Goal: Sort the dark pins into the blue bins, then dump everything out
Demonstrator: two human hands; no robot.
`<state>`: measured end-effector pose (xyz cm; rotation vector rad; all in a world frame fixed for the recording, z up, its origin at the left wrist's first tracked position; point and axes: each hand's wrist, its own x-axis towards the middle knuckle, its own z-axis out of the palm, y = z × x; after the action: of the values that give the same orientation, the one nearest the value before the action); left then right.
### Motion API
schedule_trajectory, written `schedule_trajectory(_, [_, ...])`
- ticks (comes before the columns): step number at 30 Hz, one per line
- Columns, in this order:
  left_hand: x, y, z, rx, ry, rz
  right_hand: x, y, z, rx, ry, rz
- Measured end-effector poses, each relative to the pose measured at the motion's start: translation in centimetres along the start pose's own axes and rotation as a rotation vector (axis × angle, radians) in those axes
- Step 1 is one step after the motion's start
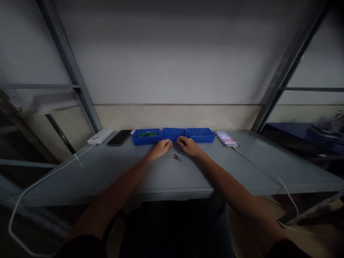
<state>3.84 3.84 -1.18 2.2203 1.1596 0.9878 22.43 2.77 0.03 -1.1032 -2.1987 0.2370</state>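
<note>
My left hand [162, 147] and my right hand [188, 145] meet just in front of the blue bins, both with fingers pinched. Between their fingertips runs a thin yellowish rod-like piece [175, 142], too small to name more exactly. Several small dark slender pieces [177, 157] lie on the grey table below the hands. Behind the hands stand three blue bins in a row. Green pieces [147, 134] fill part of the left bin [146, 141]. The middle bin [173, 131] and the right bin [201, 138] hold small things I cannot make out.
A white power bank [100, 136] with a cable and a dark phone [119, 138] lie at the left on the table [120, 172]. At the right, a phone with a blurred screen [227, 139] trails a white cable [255, 165]. Metal uprights flank the wall.
</note>
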Motion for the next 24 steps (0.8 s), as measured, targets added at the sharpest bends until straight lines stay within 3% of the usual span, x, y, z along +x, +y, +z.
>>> schedule_trajectory(8, [-0.49,0.38,0.17,0.029,0.029,0.051,0.23,-0.71,-0.33,-0.06,-0.012,0.073])
schedule_trajectory(18, [-0.54,0.71,-0.06,0.043,0.022,0.044,0.14,-0.67,-0.23,-0.024,0.014,0.011])
schedule_trajectory(24, [-0.61,0.91,-0.09,0.108,0.042,0.049,0.31,-0.97,-0.07,-0.128,0.015,0.069])
